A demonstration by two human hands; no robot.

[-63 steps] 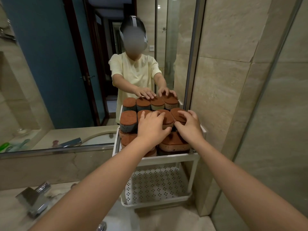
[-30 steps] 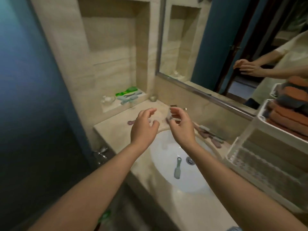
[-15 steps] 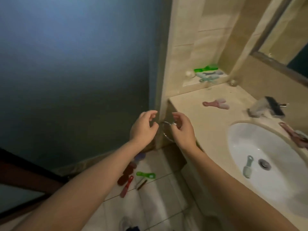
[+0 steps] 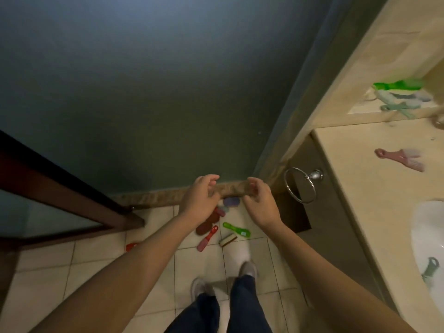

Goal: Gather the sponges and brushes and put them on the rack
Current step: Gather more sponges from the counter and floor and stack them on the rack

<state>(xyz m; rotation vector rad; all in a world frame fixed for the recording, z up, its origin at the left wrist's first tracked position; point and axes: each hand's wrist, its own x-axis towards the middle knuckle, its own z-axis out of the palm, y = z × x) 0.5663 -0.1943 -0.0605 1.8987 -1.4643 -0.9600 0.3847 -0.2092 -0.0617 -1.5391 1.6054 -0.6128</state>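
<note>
Brushes and sponges lie scattered on the tiled floor below my hands: a green brush (image 4: 236, 229), a red-pink brush (image 4: 207, 238), a small sponge (image 4: 227, 239), a brown-red sponge (image 4: 208, 224) and a purple sponge (image 4: 231, 201). A pink brush (image 4: 400, 157) lies on the counter. Green and pale brushes (image 4: 398, 93) sit in the wall niche. A teal brush (image 4: 428, 269) lies in the sink. My left hand (image 4: 200, 200) and my right hand (image 4: 258, 201) hover side by side above the floor pile, fingers loosely curled, holding nothing. The rack is out of view.
A dark door frame (image 4: 72, 203) runs along the left. A blue-grey wall stands ahead. The beige counter (image 4: 355, 176) and white sink (image 4: 430, 236) are on the right, with a chrome towel ring (image 4: 300, 185) on the counter's side. My feet (image 4: 223, 280) stand on the tiles.
My view has swung from the sponge-filled rack, across the sink, down to the floor at the left. Both hands stayed in front of me, empty.
</note>
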